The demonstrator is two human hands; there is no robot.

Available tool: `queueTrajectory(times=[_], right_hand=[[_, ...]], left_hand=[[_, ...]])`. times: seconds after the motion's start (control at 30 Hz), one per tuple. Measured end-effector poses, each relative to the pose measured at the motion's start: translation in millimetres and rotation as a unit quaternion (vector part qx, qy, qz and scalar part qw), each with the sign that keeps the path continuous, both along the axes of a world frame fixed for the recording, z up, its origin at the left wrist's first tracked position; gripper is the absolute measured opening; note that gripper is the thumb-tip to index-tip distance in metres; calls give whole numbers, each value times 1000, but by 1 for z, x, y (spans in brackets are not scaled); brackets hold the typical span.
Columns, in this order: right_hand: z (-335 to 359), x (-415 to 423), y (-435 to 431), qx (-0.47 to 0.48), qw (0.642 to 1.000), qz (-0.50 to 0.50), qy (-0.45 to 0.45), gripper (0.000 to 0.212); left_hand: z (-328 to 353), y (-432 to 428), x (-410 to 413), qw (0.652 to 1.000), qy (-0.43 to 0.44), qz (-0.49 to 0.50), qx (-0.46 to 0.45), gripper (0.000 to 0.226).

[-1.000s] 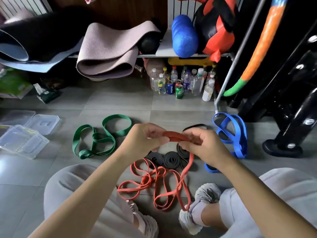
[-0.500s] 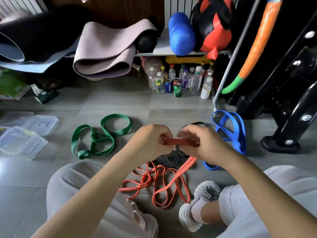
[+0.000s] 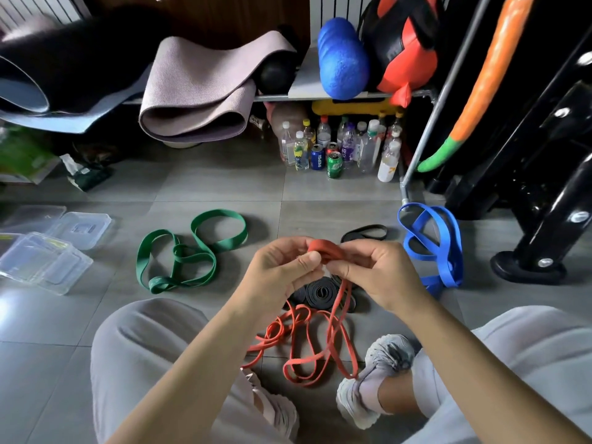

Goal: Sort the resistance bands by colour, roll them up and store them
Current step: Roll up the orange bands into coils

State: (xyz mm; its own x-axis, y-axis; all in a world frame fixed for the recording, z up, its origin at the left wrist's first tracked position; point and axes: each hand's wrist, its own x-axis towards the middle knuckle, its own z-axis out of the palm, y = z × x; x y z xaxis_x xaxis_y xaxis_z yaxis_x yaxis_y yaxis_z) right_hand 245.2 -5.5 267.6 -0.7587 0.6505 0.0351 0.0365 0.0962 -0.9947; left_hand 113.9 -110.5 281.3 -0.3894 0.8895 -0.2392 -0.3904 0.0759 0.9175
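Hands: left hand (image 3: 282, 267) and right hand (image 3: 374, 274) are up in front of the knees, nearly touching, fingers curled on both.
Grip: both are pinching the red band (image 3: 324, 249). Left thumb and fingers are clamped on the rolled bit, and the right hand is clamped on the same band just beside it.
Red band: one end is wound into a small coil between the two hands. The rest hangs down and sits in messy loops on the grey tile floor (image 3: 224, 187) between the feet.
Rolled black bands (image 3: 318, 293): flat coils on the floor right below the hands, with the red strand crossing in front of them.
Loose black band (image 3: 365, 232): an unrolled loop a bit further back.
Green band (image 3: 178, 251): loose twisted loops on the floor off to the left, well apart from the red one.
Blue band (image 3: 453, 251): loose heap on the right, near the foot of the rack pole.
Clear plastic containers (image 3: 41, 261): far left on the floor.
Bottles and cans (image 3: 339, 149): bunched up under the shelf at the back.
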Motion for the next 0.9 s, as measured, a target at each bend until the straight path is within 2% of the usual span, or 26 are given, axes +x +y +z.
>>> queueTrajectory(times=[0.03, 0.07, 0.13, 0.17, 0.23, 0.33, 0.4, 0.43, 0.47, 0.53, 0.57, 0.6, 0.63, 0.67, 0.8, 0.9], right_hand=[[0, 1, 2, 27, 999, 8, -25, 28], [1, 2, 4, 66, 996, 17, -57, 27], [3, 2, 8, 144, 982, 30, -116, 23], [5, 2, 9, 164, 977, 35, -131, 20], [8, 0, 11, 180, 973, 44, -141, 17], [11, -1, 13, 148, 982, 34, -111, 23], [10, 0, 15, 149, 983, 30, -103, 23], [10, -1, 15, 171, 977, 36, -118, 21], [9, -1, 14, 203, 968, 44, -142, 16], [8, -5, 12, 264, 946, 51, -181, 10], [8, -6, 12, 288, 938, 50, -186, 11], [8, -7, 13, 301, 934, 50, -187, 12], [9, -8, 13, 303, 934, 48, -183, 11], [9, -7, 15, 292, 939, 45, -175, 10], [8, 3, 15, 159, 980, 22, -117, 19], [7, 8, 6, 60, 997, 11, -43, 22]], left_hand=[[0, 0, -2, 995, 97, -6, -26, 14], [0, 0, -5, 973, 223, -20, -52, 19], [5, 3, -10, 894, 438, -55, -77, 26], [9, 4, -12, 863, 494, -74, -78, 25], [16, 7, -16, 847, 516, -96, -83, 18], [20, 7, -21, 895, 428, -78, -98, 20], [23, 6, -18, 904, 408, -63, -109, 18], [23, 6, -16, 882, 450, -75, -120, 15], [24, 7, -13, 837, 520, -102, -135, 16], [26, 9, -8, 718, 661, -155, -153, 32], [27, 11, -7, 685, 693, -165, -152, 34], [29, 13, -7, 674, 704, -168, -146, 31], [31, 14, -7, 679, 701, -167, -140, 27], [30, 15, -9, 704, 681, -156, -129, 24], [22, 11, -14, 843, 524, -86, -87, 15], [14, 6, -12, 930, 363, -36, -43, 22]])
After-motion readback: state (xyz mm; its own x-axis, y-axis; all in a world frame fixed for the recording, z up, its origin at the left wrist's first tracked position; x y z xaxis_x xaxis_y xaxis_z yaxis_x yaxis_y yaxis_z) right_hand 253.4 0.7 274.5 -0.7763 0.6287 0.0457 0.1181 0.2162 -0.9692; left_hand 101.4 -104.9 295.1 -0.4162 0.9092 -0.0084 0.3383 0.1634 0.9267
